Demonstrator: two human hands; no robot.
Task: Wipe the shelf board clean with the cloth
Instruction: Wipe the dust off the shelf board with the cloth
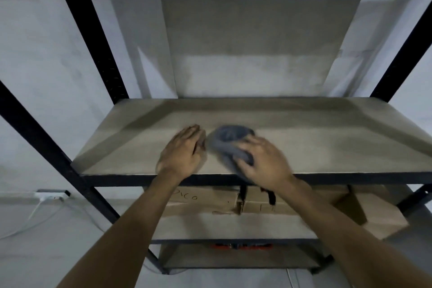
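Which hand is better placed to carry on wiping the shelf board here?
Right. The right hand lies on the grey cloth, pressing it onto the shelf board near the front edge. The left hand rests flat and bare on the board beside the cloth, apparently only bracing.

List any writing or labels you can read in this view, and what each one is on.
"ICO": handwritten, its start cut off by the left forearm, on the left cardboard box under the shelf board.
Faint pen marks on the right cardboard box: too blurred to read.
Red strip on the shelf below: unreadable.
Nothing on the cloth.
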